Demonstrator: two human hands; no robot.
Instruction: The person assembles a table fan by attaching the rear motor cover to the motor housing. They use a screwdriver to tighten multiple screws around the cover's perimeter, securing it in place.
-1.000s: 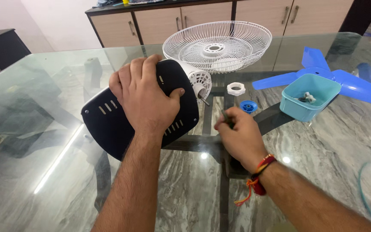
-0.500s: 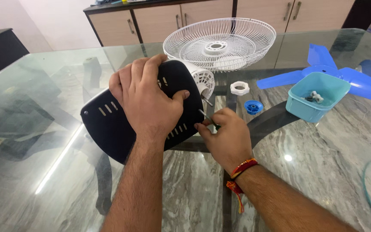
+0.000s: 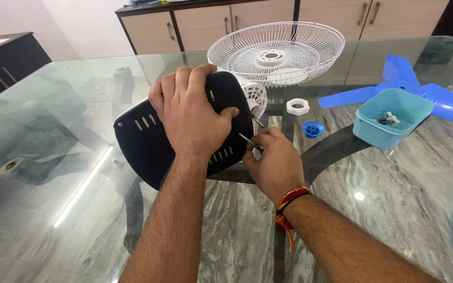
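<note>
Right hand (image 3: 271,162) moved its screwdriver (image 3: 249,142) against the black housing (image 3: 142,141), left hand (image 3: 192,112) gripping.

A glass-topped desk (image 3: 53,157) filled most of the frame, its clear top showing grey marbled floor and a dark frame beneath. Toward the upper middle a white wire fan guard (image 3: 276,52) lay on it, with a white ring nut (image 3: 298,107) and a small blue cap (image 3: 313,129) just below. At the upper right lay a blue fan blade (image 3: 436,97) and, in front of it, a light blue tub (image 3: 392,117).
</note>
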